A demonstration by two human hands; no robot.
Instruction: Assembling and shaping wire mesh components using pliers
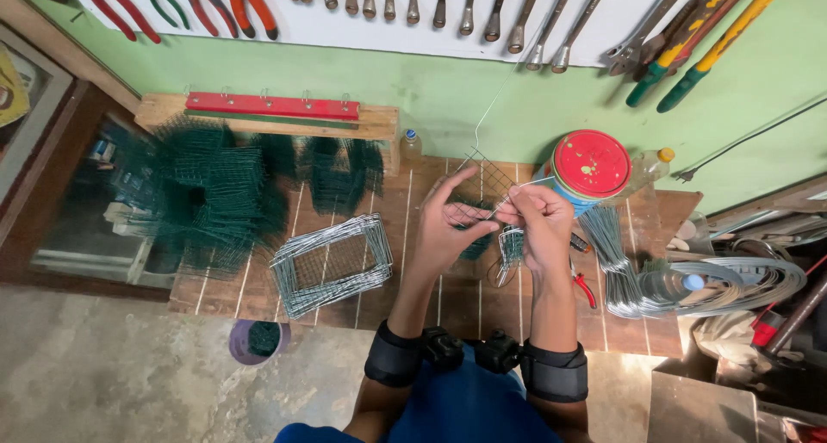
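My left hand (448,223) and my right hand (538,223) meet above a low wooden bench (413,202). Between them they hold a small piece of dark wire mesh (493,178) and a thin bright wire (491,120) that rises toward the wall. The right hand's fingers pinch the wire at the mesh edge; the left hand's fingers curl around the mesh from the left. Just below my hands lies a small green mesh bundle (478,245).
A stack of silver wire frames (332,262) lies left of my hands, with green mesh pieces (215,193) piled further left. A red-lidded can (590,166), cut wire bundles (612,245), red-handled pliers (584,286), a plastic bottle (672,284) and a wire coil (758,275) sit right. Tools hang on the wall.
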